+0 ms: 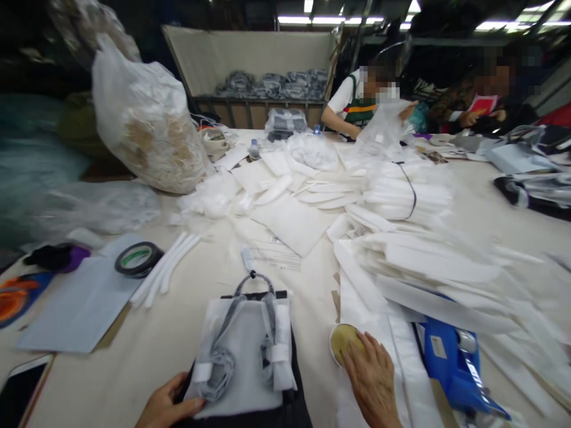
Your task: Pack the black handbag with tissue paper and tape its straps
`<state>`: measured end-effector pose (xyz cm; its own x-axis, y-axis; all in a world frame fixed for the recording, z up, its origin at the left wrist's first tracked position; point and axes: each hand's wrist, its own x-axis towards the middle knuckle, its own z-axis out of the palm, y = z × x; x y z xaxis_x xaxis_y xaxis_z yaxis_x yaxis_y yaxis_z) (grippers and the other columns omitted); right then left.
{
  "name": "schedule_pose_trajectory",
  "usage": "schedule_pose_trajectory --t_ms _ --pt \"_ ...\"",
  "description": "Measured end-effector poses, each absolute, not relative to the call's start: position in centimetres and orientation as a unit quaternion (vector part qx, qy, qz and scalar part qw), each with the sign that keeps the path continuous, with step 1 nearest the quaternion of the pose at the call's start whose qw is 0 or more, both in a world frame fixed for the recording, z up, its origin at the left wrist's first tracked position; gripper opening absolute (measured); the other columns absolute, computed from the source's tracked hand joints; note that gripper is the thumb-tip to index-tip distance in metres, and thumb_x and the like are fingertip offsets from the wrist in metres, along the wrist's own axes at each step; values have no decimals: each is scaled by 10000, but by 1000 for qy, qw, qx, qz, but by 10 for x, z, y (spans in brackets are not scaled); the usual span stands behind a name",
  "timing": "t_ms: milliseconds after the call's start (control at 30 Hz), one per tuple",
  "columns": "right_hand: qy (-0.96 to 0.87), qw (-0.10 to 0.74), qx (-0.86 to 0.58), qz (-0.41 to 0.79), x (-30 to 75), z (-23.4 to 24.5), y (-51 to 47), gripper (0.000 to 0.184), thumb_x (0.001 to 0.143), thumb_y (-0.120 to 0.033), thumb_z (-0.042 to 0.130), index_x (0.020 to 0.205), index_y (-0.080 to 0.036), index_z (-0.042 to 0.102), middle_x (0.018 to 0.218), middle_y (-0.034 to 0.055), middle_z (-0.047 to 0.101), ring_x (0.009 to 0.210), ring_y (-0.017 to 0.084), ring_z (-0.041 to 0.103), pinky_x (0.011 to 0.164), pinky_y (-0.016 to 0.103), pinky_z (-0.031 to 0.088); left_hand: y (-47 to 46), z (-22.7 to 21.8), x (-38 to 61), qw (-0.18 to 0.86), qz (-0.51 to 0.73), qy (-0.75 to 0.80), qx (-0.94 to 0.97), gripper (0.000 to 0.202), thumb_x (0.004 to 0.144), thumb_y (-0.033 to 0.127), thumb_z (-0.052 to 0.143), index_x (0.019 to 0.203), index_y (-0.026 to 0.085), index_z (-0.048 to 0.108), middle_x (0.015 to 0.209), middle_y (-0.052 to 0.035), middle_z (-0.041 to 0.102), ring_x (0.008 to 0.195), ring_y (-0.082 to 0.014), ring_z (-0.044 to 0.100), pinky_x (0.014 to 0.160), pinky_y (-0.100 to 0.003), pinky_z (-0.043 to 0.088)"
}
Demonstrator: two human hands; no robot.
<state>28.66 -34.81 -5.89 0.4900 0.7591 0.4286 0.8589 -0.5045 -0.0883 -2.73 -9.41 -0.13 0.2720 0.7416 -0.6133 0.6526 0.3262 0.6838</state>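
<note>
White sleeves (282, 333) wrap the straps (223, 356) above our left hand (167, 407), its fingers pinching the bag (243, 380); our right hand (370, 380) lies with fingers flat on a pot (339, 340), unused strips (428, 264) piled beyond.

Nothing here can be read as words or numbers. The bag (244, 356) has a small white tag (247, 259) just beyond its handle, and whatever it bears is too blurred to make out. To the right of the bag, a blue tool (450, 362) carries a pale sticker (439, 347) and white marks along its side, all smeared. To the left of the bag, a tape roll (138, 259) shows faint print on its green inner ring, also illegible.
</note>
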Motion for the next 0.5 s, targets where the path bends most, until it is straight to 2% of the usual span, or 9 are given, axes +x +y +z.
schedule_pose_trajectory --t_ms 100,167,300,367,433,500 --pt "-470 225 -841 -147 294 -49 -346 192 849 -298 456 963 -214 586 935 107 647 944 280 543 804 443 404 -98 3 -25 588 54 580 561 449 455 402 708 827 161 640 792 -27 693 832 -296 624 755 -329 504" --pt "-453 285 -842 -65 296 -41 -345 138 837 -322 478 843 -234 584 797 76 647 813 252 572 741 401 427 -99 0 -28 604 56 569 555 450 472 406 707 836 151 638 792 -33 691 841 -293 619 762 -329 495" --pt "-313 378 -861 131 275 -25 -333 317 811 -517 440 645 -253 492 634 26 559 636 217 542 621 345 438 -94 -4 -31 606 20 546 579 532 463 444 725 884 130 637 877 -57 684 913 -304 596 806 -335 479" --pt "-257 409 -846 226 255 -19 -325 379 812 -556 400 597 -249 455 588 4 524 603 197 531 601 318 437 -92 0 -29 603 3 533 594 560 482 465 721 914 120 632 914 -68 678 933 -309 588 835 -350 468" --pt "-248 443 -801 318 234 -16 -320 382 831 -539 371 622 -240 484 606 0 541 627 182 547 625 295 445 -92 7 -28 604 -3 523 602 584 511 486 715 955 118 625 957 -76 670 968 -313 576 881 -365 447" --pt "-275 481 -739 382 218 -16 -320 332 838 -509 374 832 -240 568 778 21 613 762 186 578 713 287 452 -93 12 -32 611 4 519 598 645 536 530 707 1025 121 609 1057 -87 639 1057 -314 534 948 -369 406"
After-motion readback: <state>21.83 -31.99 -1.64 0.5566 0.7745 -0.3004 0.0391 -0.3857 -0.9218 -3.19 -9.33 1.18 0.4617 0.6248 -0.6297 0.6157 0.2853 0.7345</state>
